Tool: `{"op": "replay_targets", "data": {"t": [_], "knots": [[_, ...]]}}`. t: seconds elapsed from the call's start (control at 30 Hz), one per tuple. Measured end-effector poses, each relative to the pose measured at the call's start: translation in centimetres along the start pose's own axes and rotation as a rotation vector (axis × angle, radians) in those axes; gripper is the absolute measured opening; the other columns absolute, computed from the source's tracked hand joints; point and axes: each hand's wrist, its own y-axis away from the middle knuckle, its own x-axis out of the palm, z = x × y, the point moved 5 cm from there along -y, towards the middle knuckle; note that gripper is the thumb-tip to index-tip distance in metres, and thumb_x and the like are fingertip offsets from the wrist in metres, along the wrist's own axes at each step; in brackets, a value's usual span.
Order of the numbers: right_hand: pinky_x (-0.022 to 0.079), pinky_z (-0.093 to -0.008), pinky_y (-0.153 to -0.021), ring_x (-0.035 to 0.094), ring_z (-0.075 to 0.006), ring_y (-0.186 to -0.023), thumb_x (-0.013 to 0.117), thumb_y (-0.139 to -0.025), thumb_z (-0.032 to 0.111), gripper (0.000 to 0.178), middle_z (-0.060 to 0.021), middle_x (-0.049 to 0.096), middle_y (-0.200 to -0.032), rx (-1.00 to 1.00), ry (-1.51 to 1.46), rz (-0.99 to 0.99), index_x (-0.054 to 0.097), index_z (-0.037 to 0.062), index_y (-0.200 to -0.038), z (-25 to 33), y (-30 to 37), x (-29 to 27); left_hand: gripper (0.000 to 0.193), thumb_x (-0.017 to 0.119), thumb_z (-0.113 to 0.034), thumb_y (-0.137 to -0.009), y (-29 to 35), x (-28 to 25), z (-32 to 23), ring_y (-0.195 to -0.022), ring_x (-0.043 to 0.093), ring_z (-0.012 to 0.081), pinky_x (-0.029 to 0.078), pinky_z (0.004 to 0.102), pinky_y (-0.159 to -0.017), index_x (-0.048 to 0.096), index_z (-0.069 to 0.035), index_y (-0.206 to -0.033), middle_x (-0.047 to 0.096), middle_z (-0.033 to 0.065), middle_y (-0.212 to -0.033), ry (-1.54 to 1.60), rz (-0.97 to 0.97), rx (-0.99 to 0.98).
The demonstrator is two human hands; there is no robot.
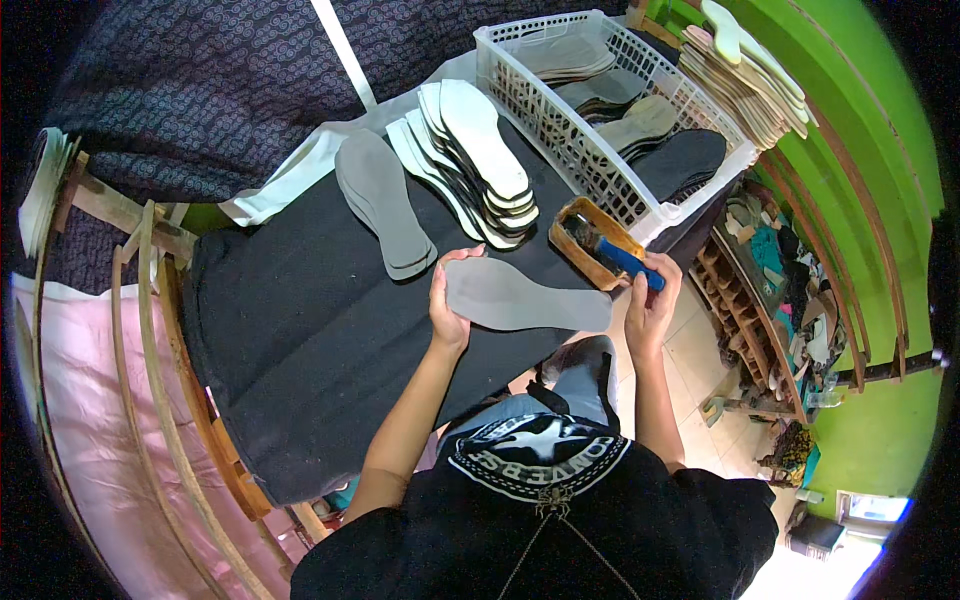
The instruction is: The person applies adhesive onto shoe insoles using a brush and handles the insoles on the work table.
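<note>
Over black cloth [300,340] mid-frame, our left hand [451,308] holds a grey insole [525,302], our right hand [651,305] pinches a blue-handled brush [628,262], apparently loading it; lifting needs care.

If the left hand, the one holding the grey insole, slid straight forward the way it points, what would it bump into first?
Most likely the near end of the stack of white-topped insoles, just ahead of the left hand. Depth is unclear here, so it might pass above them.
</note>
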Motion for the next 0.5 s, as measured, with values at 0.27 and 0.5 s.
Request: {"op": "replay_targets", "data": {"t": [0.27, 0.5], "knots": [[0.041, -0.0262, -0.072, 0.048, -0.0161, -0.085, 0.037, -0.083, 0.005, 0.014, -0.0171, 0.045, -0.105, 0.180, -0.327, 0.140, 0.035, 0.0016, -0.096, -1.2, 0.8, 0.0, 0.040, 0.021, -0.033, -0.085, -0.2, 0.2, 0.0, -0.097, 0.046, 0.0241, 0.034, 0.0353, -0.086, 0.045, -0.003, -0.097, 0.049, 0.0157, -0.104, -0.012, 0.010, 0.030], [0.042, -0.0270, -0.070, 0.049, -0.0165, -0.083, 0.035, -0.084, 0.005, 0.012, -0.0192, 0.046, -0.104, 0.131, -0.342, 0.112, 0.033, 0.0023, -0.095, -0.6, 0.3, -0.4, 0.041, 0.021, -0.033, -0.085, -0.3, 0.3, -0.1, -0.098, 0.046, 0.0241, 0.034, 0.0348, -0.086, 0.045, -0.003, -0.097, 0.049, 0.0156, -0.105, 0.058, 0.001, 0.012]]}}
